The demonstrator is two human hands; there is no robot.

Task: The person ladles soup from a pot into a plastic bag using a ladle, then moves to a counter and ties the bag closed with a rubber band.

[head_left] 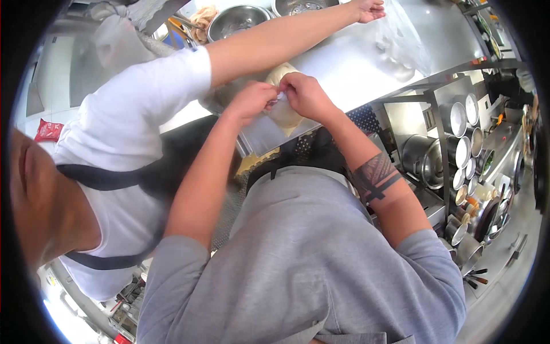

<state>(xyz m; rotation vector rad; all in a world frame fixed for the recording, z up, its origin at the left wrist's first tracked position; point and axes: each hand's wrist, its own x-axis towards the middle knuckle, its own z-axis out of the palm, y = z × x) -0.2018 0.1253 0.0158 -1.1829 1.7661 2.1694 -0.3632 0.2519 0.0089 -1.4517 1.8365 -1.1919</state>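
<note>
My left hand point(251, 104) and my right hand point(307, 97) meet at the near edge of the metal table, fingertips pinched close together. Between them they grip the gathered, whitish top of a plastic bag point(285, 118). Something pale and rounded fills the bag, but I cannot make out what it is. Part of the bag is hidden behind my fingers. Just beyond my hands, a co-worker's bare forearm point(281, 40) stretches over the table from the left. That person's hand point(369, 10) is by a crumpled clear plastic sheet or bag point(401, 43).
Two metal bowls point(238, 22) stand at the table's far side, behind the co-worker's arm. The co-worker in a white shirt point(132, 109) stands close on my left. On the right are a metal rack post point(444, 137), a large pot point(423, 160) and several stacked pots and containers.
</note>
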